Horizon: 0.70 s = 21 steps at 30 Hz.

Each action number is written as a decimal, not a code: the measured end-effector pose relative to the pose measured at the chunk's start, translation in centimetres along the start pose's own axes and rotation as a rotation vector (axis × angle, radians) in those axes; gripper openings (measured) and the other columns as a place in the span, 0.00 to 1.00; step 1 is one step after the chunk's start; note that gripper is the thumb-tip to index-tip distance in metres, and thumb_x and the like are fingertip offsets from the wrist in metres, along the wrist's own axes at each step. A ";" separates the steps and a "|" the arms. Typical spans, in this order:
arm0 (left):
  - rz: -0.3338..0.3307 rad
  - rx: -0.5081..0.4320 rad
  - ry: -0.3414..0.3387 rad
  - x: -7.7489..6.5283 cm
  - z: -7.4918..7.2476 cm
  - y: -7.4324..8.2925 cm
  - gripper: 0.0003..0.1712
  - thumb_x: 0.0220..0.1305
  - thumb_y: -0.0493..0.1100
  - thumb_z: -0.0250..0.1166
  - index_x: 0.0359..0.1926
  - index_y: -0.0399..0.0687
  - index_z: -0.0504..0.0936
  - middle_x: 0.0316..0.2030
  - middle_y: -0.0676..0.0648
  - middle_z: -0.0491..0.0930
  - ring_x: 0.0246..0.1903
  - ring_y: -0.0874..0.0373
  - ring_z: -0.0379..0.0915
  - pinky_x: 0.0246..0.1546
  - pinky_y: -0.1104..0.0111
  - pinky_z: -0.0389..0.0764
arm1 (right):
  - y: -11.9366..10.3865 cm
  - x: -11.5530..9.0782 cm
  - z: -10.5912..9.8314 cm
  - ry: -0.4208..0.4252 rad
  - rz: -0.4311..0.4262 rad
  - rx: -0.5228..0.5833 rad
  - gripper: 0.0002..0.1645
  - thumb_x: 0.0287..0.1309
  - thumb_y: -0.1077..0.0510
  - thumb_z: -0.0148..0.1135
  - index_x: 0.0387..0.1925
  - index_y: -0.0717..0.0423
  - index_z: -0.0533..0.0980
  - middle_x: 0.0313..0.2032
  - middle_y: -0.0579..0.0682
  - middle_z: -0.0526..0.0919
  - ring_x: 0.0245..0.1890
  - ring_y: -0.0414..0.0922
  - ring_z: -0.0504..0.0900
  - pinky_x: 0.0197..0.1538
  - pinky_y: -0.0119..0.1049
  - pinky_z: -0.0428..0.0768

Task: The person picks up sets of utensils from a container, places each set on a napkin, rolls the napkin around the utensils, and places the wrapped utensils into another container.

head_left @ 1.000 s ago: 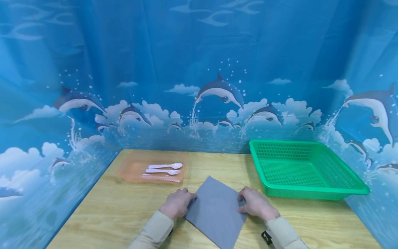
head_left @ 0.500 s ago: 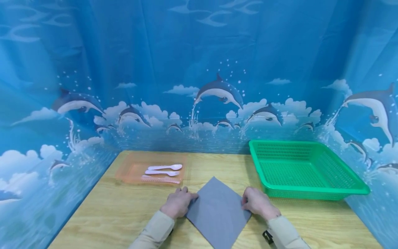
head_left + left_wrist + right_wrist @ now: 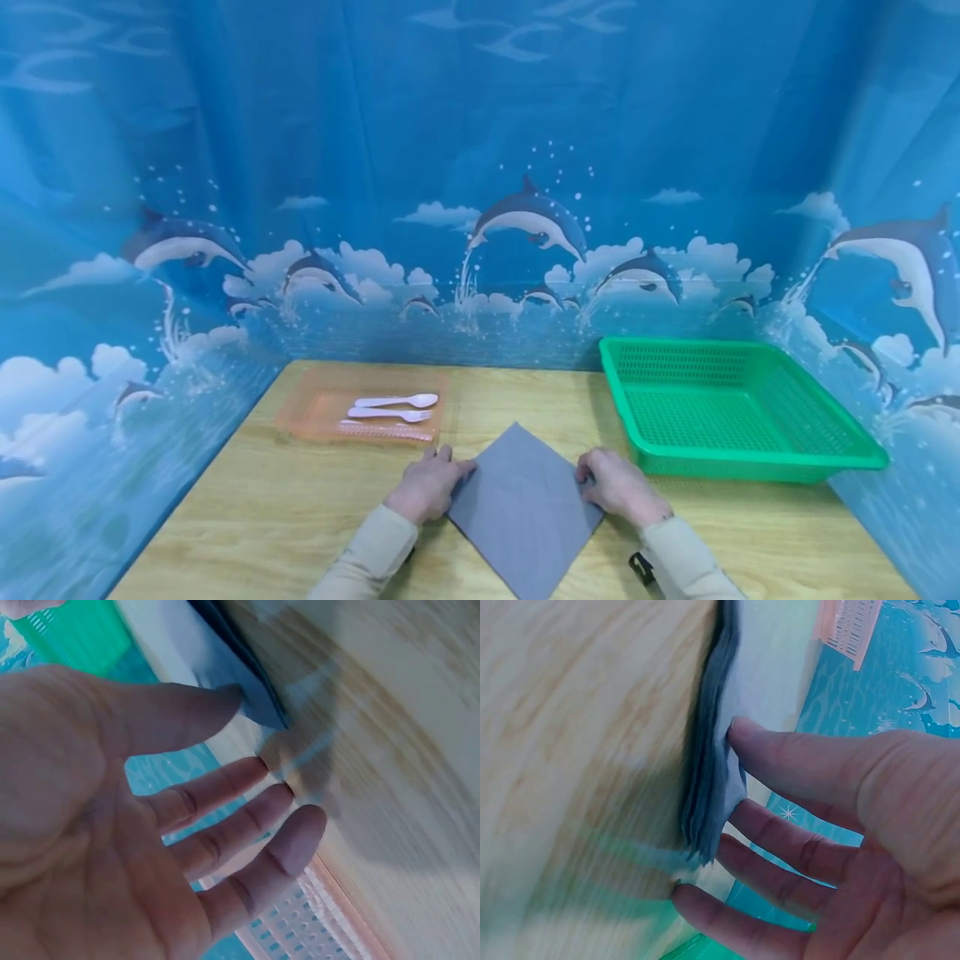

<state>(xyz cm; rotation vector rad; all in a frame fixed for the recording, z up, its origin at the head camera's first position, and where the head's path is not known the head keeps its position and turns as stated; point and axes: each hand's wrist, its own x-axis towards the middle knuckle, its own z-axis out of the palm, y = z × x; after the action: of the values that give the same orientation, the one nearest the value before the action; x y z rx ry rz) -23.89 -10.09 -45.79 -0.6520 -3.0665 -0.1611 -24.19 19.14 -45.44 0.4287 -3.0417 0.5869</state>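
Observation:
A folded grey cloth napkin (image 3: 527,508) lies on the table like a diamond, one corner toward the back. In the right wrist view, several stacked layers show along its edge. My left hand (image 3: 429,487) is at the left corner: the thumb rests on the napkin (image 3: 259,705), while the other fingers extend beyond it, fairly straight, near the wood. On the opposite side, my right hand (image 3: 618,485) pinches the napkin's upper right edge, thumb (image 3: 761,746) on top and index finger against the layered side, just above the right corner.
An orange tray (image 3: 307,410) at the back left holds a white spoon (image 3: 397,401), a white fork (image 3: 390,413) and a clear-wrapped item (image 3: 384,431). A green perforated basket (image 3: 720,468) stands at the right. A blue dolphin-print curtain (image 3: 480,167) surrounds the wooden table (image 3: 247,517).
Since a second ago, the napkin has turned slightly and its right corner has come into view below my right hand. The right hand shifted right, then slightly back left; the left stayed nearly still.

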 end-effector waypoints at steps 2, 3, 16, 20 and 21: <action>0.033 -0.020 0.008 0.1 -0.2 -0.4 0.32 0.53 0.28 0.65 0.59 0.56 0.79 0.43 0.43 0.78 0.43 0.46 0.74 0.35 0.53 0.80 | -0.1 0.2 0.0 0.008 -0.007 -0.003 0.14 0.37 0.67 0.75 0.27 0.53 0.78 0.30 0.48 0.80 0.34 0.44 0.78 0.41 0.44 0.79; 0.050 -0.037 0.013 0.0 -0.4 -0.7 0.31 0.54 0.29 0.66 0.59 0.54 0.79 0.43 0.43 0.78 0.43 0.47 0.75 0.35 0.53 0.81 | -0.2 0.3 0.0 0.011 -0.010 -0.006 0.14 0.37 0.67 0.75 0.27 0.53 0.79 0.30 0.48 0.80 0.34 0.44 0.77 0.40 0.44 0.79; 0.061 -0.309 0.125 0.1 -2.0 -4.0 0.08 0.63 0.38 0.65 0.42 0.39 0.84 0.37 0.43 0.85 0.37 0.50 0.82 0.39 0.55 0.82 | -3.8 2.6 0.6 0.025 -0.066 -0.058 0.13 0.48 0.54 0.75 0.35 0.54 0.83 0.36 0.49 0.84 0.36 0.46 0.81 0.40 0.46 0.81; -0.029 -0.342 0.194 0.1 -2.4 -5.1 0.12 0.64 0.40 0.65 0.23 0.46 0.81 0.19 0.54 0.76 0.21 0.62 0.70 0.24 0.68 0.72 | -5.4 3.4 1.2 0.028 -0.140 -0.035 0.09 0.53 0.54 0.72 0.35 0.54 0.84 0.36 0.49 0.85 0.36 0.47 0.83 0.39 0.46 0.81; -0.052 -0.349 0.218 0.1 -2.6 -5.4 0.16 0.64 0.40 0.65 0.19 0.48 0.78 0.16 0.56 0.71 0.18 0.64 0.66 0.22 0.70 0.68 | -5.8 3.7 1.3 0.027 -0.161 -0.028 0.09 0.54 0.54 0.71 0.35 0.54 0.85 0.36 0.49 0.85 0.37 0.47 0.83 0.38 0.45 0.81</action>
<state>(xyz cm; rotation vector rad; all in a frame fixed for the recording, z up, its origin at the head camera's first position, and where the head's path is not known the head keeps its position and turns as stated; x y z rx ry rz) -26.26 -15.19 -43.76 -0.5202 -2.8664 -0.7279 -26.10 12.48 -44.30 0.6516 -2.9487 0.5357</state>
